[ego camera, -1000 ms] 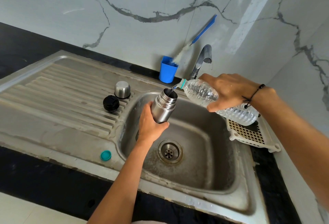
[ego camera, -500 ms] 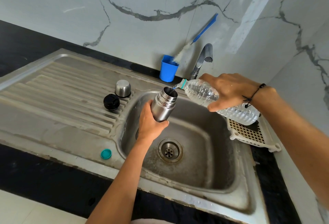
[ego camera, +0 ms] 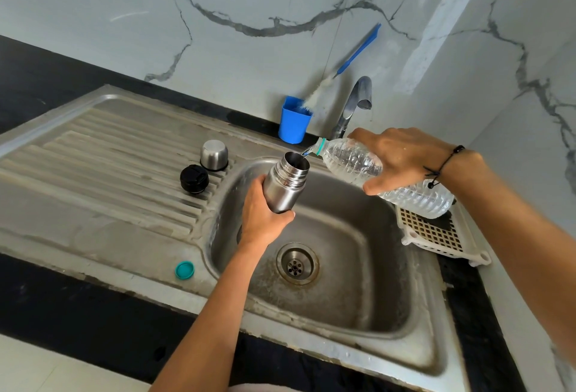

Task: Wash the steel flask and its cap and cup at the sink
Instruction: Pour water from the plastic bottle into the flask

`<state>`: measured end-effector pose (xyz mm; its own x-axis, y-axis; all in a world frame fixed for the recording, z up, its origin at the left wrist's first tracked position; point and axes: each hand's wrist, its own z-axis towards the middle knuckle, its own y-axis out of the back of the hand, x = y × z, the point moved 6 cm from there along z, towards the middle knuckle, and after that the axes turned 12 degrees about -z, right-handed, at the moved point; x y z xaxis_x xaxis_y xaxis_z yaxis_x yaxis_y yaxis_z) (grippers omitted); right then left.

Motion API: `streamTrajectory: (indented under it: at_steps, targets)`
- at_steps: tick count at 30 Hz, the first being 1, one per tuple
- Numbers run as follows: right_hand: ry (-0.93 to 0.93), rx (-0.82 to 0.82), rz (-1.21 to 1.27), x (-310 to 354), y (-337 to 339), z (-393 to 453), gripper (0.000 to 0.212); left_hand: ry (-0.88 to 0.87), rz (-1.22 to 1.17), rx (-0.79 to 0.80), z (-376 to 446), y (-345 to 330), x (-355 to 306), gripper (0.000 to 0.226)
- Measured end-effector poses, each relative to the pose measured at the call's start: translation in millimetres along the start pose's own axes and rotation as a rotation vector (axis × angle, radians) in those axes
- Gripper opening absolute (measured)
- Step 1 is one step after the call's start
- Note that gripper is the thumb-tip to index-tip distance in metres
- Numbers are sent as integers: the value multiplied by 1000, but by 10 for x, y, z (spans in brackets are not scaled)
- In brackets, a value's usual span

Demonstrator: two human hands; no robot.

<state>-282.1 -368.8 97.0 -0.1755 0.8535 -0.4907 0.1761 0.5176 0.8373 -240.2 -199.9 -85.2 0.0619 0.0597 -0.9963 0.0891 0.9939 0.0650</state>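
Both arms are bare all the way up, no sleeves in sight anywhere. No gloves, no rings that I can make out, no watch either. The only thing worn is a thin black cord bracelet (ego camera: 444, 164) on the right wrist, with a small dark bead or knot up top and a loose knotted end dangling off the lower side. The left hand (ego camera: 265, 215) and wrist have nothing on them. The right hand (ego camera: 402, 159) is plain too, short nails as far as I can tell. At the very bottom edge there's a sliver of light fabric, too little showing to say what it is.
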Motion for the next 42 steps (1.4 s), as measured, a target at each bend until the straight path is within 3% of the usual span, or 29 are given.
streamTrajectory:
  at_steps: [42]
  targets:
    - [19,5,-17,-14,-18,10,79,10,-22,2,-2,-29,-6,81]
